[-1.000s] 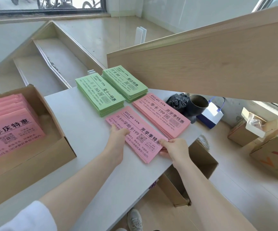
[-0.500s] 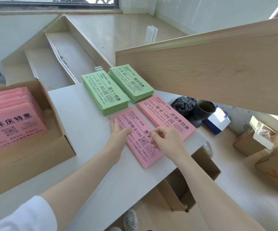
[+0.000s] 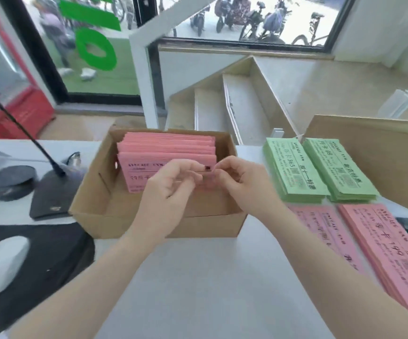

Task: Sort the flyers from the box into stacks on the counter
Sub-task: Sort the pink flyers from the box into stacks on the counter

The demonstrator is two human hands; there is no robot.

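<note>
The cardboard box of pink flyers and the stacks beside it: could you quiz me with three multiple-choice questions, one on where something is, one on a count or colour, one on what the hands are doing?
1. Where do the two green flyer stacks lie?
A. Right of the brown cardboard box
B. Inside the box
C. On the black mouse pad

2. How many flyer stacks lie on the white counter?
A. Two
B. Four
C. Six

3. What are the hands doing?
A. Resting flat on the counter
B. Lifting the box
C. Reaching into the box at the pink flyers

Answers:
1 A: they lie on the counter, right of the box.
2 B: two green, and two pink flyer stacks nearer.
3 C: the left hand and right hand have fingers curled at the front flyer's top edge.
</note>
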